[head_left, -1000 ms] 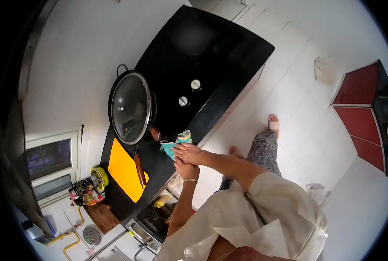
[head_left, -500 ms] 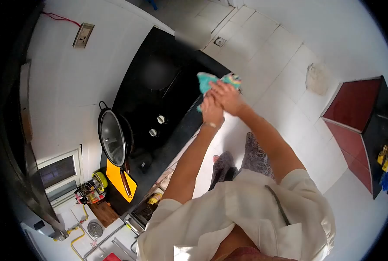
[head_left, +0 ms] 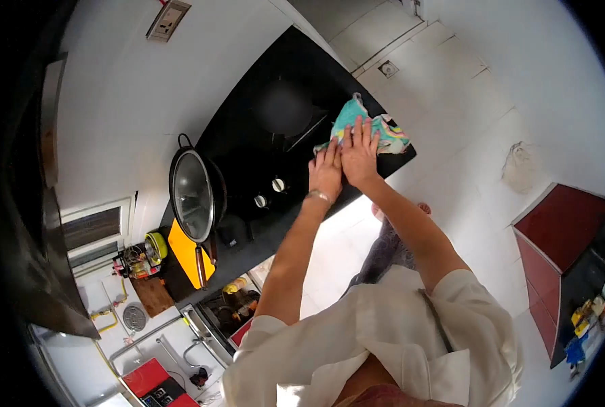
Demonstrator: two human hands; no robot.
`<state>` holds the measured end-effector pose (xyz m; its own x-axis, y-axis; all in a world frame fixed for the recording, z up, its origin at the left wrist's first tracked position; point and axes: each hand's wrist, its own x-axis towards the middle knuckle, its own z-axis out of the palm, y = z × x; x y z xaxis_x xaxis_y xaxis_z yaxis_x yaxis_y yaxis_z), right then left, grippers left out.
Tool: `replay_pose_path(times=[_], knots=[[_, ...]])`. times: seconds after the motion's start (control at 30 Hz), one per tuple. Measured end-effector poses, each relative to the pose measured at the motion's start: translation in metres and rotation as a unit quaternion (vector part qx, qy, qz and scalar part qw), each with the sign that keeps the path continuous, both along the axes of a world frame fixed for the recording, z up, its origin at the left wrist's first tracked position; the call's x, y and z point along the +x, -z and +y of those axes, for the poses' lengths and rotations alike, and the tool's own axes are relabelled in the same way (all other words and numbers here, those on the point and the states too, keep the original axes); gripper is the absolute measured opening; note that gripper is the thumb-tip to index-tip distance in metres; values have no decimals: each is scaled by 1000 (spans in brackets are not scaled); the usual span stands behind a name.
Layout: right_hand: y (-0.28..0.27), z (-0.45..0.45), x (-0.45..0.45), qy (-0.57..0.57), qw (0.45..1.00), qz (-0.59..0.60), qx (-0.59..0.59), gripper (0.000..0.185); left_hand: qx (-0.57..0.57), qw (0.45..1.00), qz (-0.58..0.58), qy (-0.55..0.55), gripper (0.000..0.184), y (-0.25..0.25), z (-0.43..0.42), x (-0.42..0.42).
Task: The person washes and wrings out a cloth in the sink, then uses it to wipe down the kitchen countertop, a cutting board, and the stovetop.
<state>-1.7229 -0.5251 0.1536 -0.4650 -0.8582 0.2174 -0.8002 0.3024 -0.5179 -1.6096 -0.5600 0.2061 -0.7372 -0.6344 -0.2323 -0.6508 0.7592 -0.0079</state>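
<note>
The left hand (head_left: pixel 325 175) and, to its right, the right hand (head_left: pixel 360 157) lie fingers straight, ungripping, on the teal, multicoloured fabric cloth (head_left: pixel 346 117) (bunched earlier), now spread at the smooth black countertop's (head_left: pixel 275 224) far right end, apparently covering more surface.

Head-worn, single view. Looks forward and steeply down from just above shirt (head_left: pixel 329 325), very near at bottom edge. Faces out toward left hand (head_left: pixel 325 172) and right hand (head_left: pixel 359 161), above mid-frame, farther off. Sees counter (head_left: pixel 279 218) on a diagonal, lower left to upper right. Takes in window (head_left: pixel 95 227) at left, floor (head_left: pixel 458 156) at right. Fisheye-wide, with curved black at edges.
</note>
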Motion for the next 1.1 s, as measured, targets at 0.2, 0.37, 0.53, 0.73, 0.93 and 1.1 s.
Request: replay_pose_path(times=[0.2, 0.37, 0.53, 0.73, 0.93, 1.1], knots=[[2, -32, 77, -292, 956, 7, -6, 57, -10, 965, 76, -250, 78, 24, 30, 82], [14, -57, 101, -471, 881, 40, -10, 54, -47, 933, 104, -341, 71, 35, 53, 98], [13, -59, 56, -515, 857, 7, 1, 46, -121, 921, 146, -342, 64, 49, 52, 54], [10, -36, -93, -485, 873, 2, -40, 41, -138, 898, 251, -332, 52, 56, 61, -90], [8, -27, -234, -335, 940, -55, -35, 43, -74, 924, 301, -224, 33, 43, 18, -220], [14, 10, -221, -406, 911, -43, -61, 46, -16, 924, 279, -261, 33, 40, 56, -201]])
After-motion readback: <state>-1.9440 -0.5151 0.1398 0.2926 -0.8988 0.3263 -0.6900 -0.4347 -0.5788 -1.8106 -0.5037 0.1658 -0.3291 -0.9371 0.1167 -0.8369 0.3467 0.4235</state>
